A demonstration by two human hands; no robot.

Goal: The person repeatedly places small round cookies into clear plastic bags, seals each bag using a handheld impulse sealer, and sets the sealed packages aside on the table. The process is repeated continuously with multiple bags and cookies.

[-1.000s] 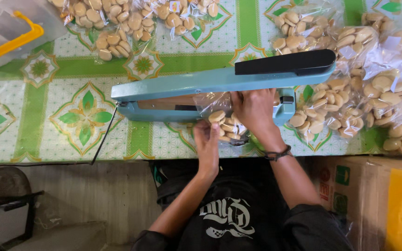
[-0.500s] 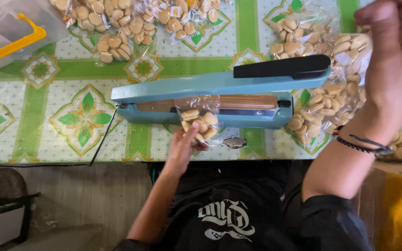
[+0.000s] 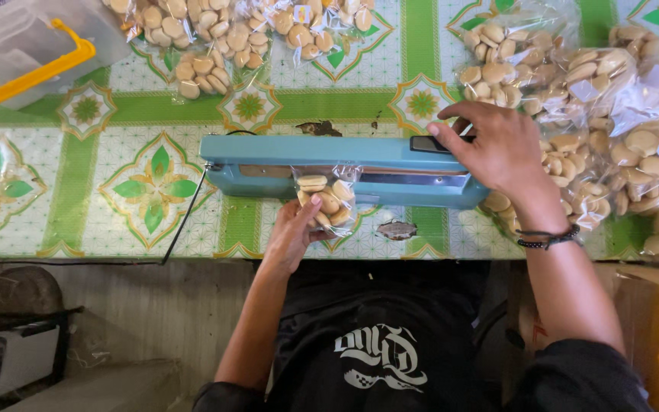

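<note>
A light blue heat sealer point(image 3: 268, 164) lies across the green patterned table, its arm pressed down. My right hand point(image 3: 501, 149) rests on the black handle at the sealer's right end, pushing it shut. My left hand point(image 3: 295, 229) holds a small clear bag of round pale cookies point(image 3: 328, 200) from below, the bag's open top caught under the sealer's arm.
Several filled cookie bags point(image 3: 612, 99) pile up at the right and more point(image 3: 230, 34) at the back. A clear box with a yellow handle point(image 3: 17, 46) sits far left. The sealer's cord point(image 3: 184, 221) runs off the table's front edge point(image 3: 116, 255).
My right hand came down from the raised position onto the sealer's handle and closed the arm on the bag. My left hand keeps the bag in place.
</note>
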